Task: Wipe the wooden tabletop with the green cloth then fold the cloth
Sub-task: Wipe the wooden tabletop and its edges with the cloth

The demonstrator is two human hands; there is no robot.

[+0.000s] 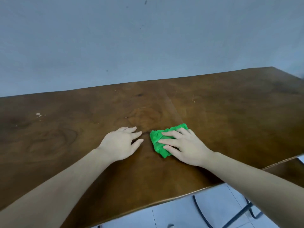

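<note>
The right grip (pixel 184 145) lies flat with straight, spread fingers pressing on the bunched green cloth (pixel 162 140), which sits on the wooden counter (pixel 230 112) under and just ahead of those fingertips. The left grip (pixel 121 142) rests palm-down on the bare counter just beside the cloth, not touching it, its fingers relaxed and holding nothing. Pale specks (pixel 38 114) mark the wood well beyond the left grip.
</note>
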